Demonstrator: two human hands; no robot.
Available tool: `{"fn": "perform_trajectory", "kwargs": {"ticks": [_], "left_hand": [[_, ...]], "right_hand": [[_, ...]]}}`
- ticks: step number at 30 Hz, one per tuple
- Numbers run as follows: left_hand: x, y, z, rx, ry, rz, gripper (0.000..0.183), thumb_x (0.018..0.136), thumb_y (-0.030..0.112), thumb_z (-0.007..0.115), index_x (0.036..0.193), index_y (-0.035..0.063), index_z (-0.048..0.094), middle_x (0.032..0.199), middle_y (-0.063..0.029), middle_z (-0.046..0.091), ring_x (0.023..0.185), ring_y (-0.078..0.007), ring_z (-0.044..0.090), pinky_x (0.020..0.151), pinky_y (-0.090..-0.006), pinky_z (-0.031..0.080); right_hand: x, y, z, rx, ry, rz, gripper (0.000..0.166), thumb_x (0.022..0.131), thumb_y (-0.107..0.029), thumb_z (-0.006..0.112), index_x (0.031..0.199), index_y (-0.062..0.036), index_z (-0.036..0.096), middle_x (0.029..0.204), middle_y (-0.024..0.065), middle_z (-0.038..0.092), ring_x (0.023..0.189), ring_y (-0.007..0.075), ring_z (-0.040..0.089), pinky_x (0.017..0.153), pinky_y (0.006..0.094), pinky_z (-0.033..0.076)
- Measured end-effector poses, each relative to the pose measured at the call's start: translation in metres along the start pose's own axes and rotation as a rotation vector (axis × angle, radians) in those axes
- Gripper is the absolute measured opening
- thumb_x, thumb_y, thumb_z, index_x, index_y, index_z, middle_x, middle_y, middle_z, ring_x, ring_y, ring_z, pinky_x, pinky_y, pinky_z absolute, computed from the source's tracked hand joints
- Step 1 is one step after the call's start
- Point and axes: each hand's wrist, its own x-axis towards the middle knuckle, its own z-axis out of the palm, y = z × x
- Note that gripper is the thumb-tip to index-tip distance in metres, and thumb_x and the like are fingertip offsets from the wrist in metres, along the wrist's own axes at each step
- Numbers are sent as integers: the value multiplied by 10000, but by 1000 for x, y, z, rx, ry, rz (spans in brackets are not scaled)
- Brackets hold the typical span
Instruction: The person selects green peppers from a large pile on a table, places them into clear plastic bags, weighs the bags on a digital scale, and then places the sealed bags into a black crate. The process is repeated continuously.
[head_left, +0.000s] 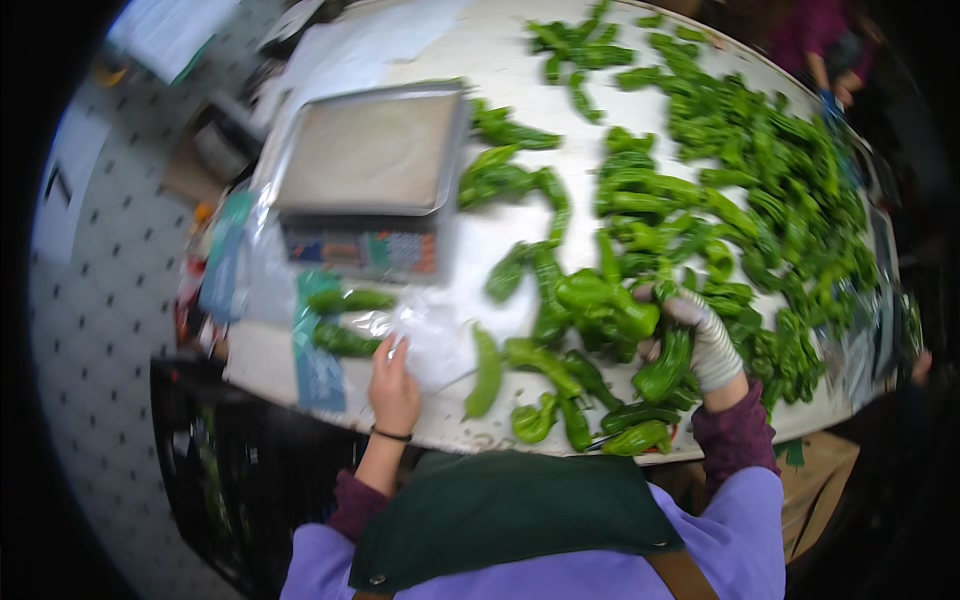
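A clear plastic bag with a printed teal and blue end lies at the table's near left. Two green peppers are inside it. The bare fingers of my left hand pinch the bag near its open side. My right hand, in a pale striped glove, is closed around a long green pepper. Another green pepper is against its fingertips; whether it too is gripped is hard to see. Several loose peppers lie between my hands.
A scale with a metal platform stands beyond my left hand. A large heap of green peppers covers the table's right side. Another person is at the far right. Dark crates and a cardboard box stand below the near edge.
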Motion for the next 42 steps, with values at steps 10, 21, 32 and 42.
{"fn": "perform_trajectory", "kwargs": {"ticks": [10,21,32,42], "left_hand": [[-8,28,-65,70,147,161,515,705,-68,542,1218,-26,547,1307,-185,526,762,-271,624,643,-337,508],[-24,6,-79,-4,-26,134,547,721,-45,522,1268,-31,493,1381,-191,453,565,-229,594,511,-311,486],[-11,1,-79,-176,-134,257,709,671,-89,470,1369,-82,344,1430,-281,328,1090,-427,546,776,-407,519],[-3,6,-81,-262,-192,154,729,686,-128,384,1408,-60,309,1446,-270,325,1320,-416,353,1056,-398,334]], "right_hand": [[112,139,172,-27,-472,216,564,868,-309,593,1343,-43,443,1213,129,532,913,231,577,823,354,483],[62,138,130,-502,-39,-228,420,882,-421,578,916,-7,638,866,101,623,779,173,584,720,283,495],[122,237,172,-798,-18,-321,447,888,-335,624,1210,-41,523,1163,93,559,1010,208,558,818,324,472],[151,198,230,-1462,197,-662,393,838,-331,557,1082,-26,601,971,247,638,914,387,627,736,448,507]]}}
